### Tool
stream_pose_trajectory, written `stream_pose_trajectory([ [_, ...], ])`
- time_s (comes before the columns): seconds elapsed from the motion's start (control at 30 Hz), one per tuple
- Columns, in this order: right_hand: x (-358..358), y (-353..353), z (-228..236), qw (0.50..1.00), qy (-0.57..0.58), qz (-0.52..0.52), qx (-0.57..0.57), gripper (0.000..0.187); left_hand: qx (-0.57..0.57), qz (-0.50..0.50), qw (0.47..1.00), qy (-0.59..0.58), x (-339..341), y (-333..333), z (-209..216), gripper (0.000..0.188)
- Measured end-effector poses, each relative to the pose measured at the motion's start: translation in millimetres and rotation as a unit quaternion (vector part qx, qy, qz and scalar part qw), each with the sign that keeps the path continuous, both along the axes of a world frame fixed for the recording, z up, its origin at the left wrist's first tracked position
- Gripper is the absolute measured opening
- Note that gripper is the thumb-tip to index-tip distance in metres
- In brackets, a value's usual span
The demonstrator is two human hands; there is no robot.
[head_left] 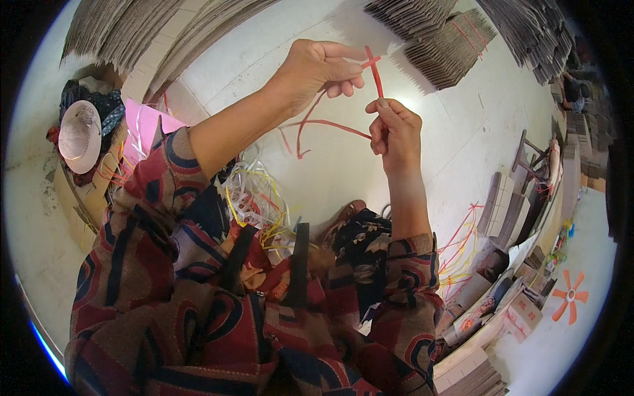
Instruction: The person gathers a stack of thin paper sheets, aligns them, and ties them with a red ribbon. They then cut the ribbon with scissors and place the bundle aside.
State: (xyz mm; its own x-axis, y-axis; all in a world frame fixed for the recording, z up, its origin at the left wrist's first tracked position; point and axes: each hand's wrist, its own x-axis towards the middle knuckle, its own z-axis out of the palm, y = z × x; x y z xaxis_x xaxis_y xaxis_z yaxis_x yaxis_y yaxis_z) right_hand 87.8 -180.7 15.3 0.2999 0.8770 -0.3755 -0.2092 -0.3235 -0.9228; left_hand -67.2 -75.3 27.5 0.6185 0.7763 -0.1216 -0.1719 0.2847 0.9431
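Both my hands are raised over the pale floor, holding a red plastic strap (376,74). My left hand (318,71) pinches one end between thumb and forefinger. My right hand (396,131) grips the strap a little lower and to the right, with a straight piece standing up from its fingers. The two pieces cross just right of my left fingertips. One loose length trails left from my right hand, and another hangs below my left hand. I cannot tell whether it is all one strap.
Stacked grey-brown cardboard sheets (451,49) lie at the far right, with more at far left. Tangled white, yellow and red straps (254,195) are by my lap. A pale hat (80,137) rests on cloth at left. Boxes and a stool (530,158) are at right.
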Motion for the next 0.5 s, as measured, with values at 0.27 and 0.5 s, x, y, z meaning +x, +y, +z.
stream_pose_trajectory([
  [0.27, -0.5, -2.9, 1.8, 0.999, -0.014, 0.032, 0.007, 0.022, 0.031, 0.025, 0.999, -0.018, 0.8, -1.6, 1.0, 0.019],
  [0.5, -0.9, -4.7, 0.8, 0.995, -0.072, 0.074, 0.011, 0.019, 0.023, 0.043, 0.999, -0.009, -0.6, 3.9, -2.1, 0.013],
])
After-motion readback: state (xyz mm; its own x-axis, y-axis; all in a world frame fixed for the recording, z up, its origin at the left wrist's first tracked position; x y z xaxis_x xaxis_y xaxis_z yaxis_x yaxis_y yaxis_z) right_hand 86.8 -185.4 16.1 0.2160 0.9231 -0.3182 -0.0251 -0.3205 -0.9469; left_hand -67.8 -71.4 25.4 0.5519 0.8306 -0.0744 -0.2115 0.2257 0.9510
